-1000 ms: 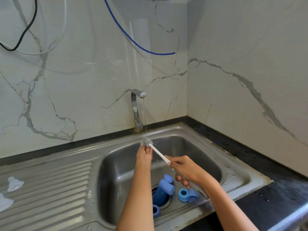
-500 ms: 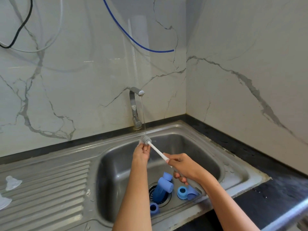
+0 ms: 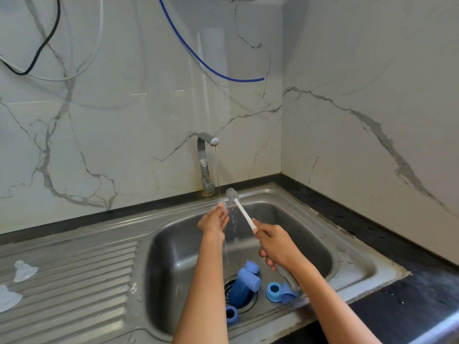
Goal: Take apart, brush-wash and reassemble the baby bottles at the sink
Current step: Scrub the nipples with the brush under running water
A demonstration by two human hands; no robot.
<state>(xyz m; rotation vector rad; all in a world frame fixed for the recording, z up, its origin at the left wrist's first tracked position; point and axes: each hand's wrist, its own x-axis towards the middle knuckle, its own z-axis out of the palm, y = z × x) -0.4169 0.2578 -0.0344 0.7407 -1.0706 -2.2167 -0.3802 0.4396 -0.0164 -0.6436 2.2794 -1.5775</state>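
My left hand pinches a small clear teat under the thin stream from the tap. In my right hand is the grey handle of a white bottle brush, whose grey head points up just right of the teat, apart from it. On the floor of the steel sink a blue bottle lies over the drain with a blue cap beside it. Two blue rings lie nearby.
Two more clear teats lie on the ribbed drainboard at the far left. A dark counter borders the sink on the right. Marble walls meet in a corner behind the sink, and cables hang above.
The brush head was against the teat in my left hand; it has come away to the right and higher. My left hand now holds the teat alone under the water.
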